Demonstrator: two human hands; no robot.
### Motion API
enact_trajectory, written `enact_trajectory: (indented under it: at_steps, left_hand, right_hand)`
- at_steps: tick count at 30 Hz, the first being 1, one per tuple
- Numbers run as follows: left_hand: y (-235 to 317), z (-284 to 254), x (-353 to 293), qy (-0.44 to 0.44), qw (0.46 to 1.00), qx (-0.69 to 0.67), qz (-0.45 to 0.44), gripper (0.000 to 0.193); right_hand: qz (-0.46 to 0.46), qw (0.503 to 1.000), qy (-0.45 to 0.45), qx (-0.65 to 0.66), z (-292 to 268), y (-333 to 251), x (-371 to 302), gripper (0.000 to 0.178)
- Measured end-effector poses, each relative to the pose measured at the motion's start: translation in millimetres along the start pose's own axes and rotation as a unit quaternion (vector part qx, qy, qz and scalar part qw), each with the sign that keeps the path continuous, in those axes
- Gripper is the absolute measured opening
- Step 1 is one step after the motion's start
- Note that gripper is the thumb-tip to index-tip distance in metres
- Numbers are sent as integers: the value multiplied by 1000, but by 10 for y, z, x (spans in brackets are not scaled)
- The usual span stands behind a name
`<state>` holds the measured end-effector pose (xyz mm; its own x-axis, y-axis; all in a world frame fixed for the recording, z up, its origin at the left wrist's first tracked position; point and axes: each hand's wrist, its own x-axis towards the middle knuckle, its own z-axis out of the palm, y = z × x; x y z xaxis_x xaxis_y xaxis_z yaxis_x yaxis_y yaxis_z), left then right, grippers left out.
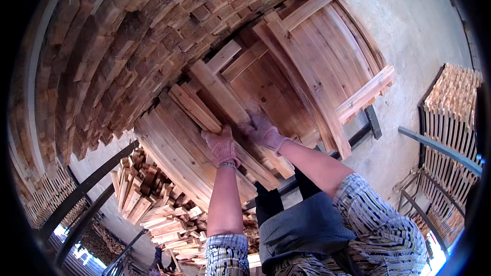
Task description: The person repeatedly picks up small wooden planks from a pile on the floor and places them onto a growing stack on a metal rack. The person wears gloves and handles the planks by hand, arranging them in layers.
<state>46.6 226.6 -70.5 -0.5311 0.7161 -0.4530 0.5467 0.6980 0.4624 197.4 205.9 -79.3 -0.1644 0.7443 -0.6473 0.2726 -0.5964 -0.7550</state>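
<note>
Both my hands wear pinkish knit work gloves. My left hand [221,145] is closed around the near end of a narrow wooden board [194,108], its thumb on top. Just to the right, my right hand [263,133] grips the edge of a wider wooden plank [219,92], which slants from far left to near right; its fingertips are partly blurred. Under and beside these pieces lies a stack of reddish-brown planks [179,145], with more loose boards between my hands.
A tall wall of stacked timber [169,25] rises at the far left. Several boards lie crosswise on the right-hand planks [327,56]. Offcuts [169,219] are heaped on the floor at lower left. Dark metal bars [372,122] show under the stack; slatted wood piles [447,107] stand right.
</note>
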Motion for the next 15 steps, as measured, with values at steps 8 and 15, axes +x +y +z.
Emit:
enact_trajectory:
  at_steps: [8, 15]
  left_hand:
    - [-16, -31, -170, 40, 993, -31, 105, 96]
    - [-980, -904, 87, -45, 992, 58, 103, 90]
  right_hand:
    - [27, 1000, 0, 13, -125, -8, 82, 73]
    - [41, 998, -41, -35, 177, -136, -9, 77]
